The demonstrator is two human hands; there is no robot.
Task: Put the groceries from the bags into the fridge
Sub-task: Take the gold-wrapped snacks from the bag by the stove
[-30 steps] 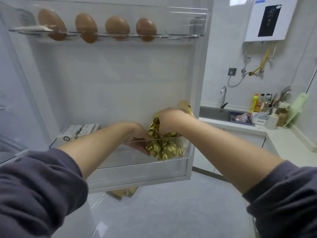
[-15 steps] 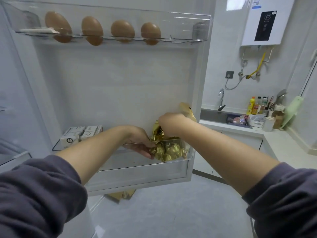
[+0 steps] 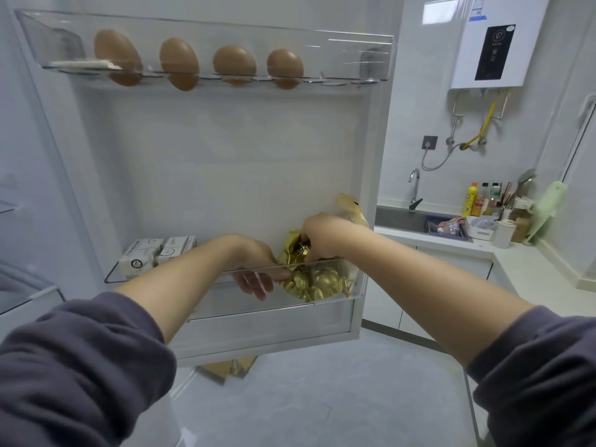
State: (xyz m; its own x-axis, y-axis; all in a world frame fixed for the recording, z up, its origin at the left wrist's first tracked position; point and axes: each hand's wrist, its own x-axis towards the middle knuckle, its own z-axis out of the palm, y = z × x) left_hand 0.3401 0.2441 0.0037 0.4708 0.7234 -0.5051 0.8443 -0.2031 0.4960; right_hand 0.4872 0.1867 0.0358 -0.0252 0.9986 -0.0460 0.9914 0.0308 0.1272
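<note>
A crumpled gold foil bag (image 3: 317, 282) lies in the right end of the clear lower bin (image 3: 335, 300) of the open fridge door. My right hand (image 3: 322, 233) grips the bag's top from above, fingers curled round the foil. My left hand (image 3: 254, 269) reaches into the bin just left of the bag, its fingers straight and touching the bag's side. Two white cartons (image 3: 154, 253) stand at the bin's left end.
Several brown eggs (image 3: 233, 64) sit in the clear top door shelf (image 3: 354, 80). To the right are a sink (image 3: 403, 219), a counter (image 3: 532, 262) with bottles and containers, and a wall heater (image 3: 490, 43). A cardboard piece (image 3: 227, 369) lies on the floor below the door.
The bag sits a little lower in the bin, and my left hand has slid further in beside it. The view has tilted down slightly.
</note>
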